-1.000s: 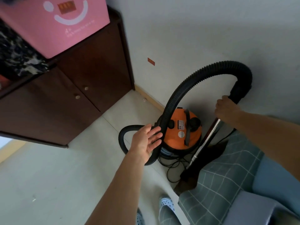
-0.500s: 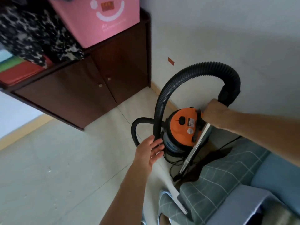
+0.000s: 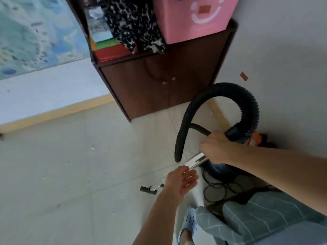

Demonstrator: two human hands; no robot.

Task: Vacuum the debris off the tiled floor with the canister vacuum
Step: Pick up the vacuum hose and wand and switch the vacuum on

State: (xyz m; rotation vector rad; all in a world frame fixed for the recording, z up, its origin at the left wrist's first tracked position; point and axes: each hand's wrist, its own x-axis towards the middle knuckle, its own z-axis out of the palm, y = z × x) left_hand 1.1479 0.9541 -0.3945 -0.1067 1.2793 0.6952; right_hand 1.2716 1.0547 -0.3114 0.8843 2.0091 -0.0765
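A dark brown cabinet (image 3: 159,89) with two small knobs stands at twelve o'clock against the pale wall (image 3: 286,50). On its shelf, a pink box (image 3: 191,18) with a white smile sits at one o'clock, black-and-white patterned cloth (image 3: 131,22) beside it at its nine o'clock, above red and green folded items (image 3: 109,50). A blue-green picture (image 3: 35,32) fills ten o'clock. A green checked cover (image 3: 256,220) lies at five o'clock.

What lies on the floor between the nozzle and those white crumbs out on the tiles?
Nothing visible. The nozzle lies on bare tiled floor, with the white crumbs beyond. The coiled cord sits behind, by the canister. Right hand grips the wand; left hand is open.
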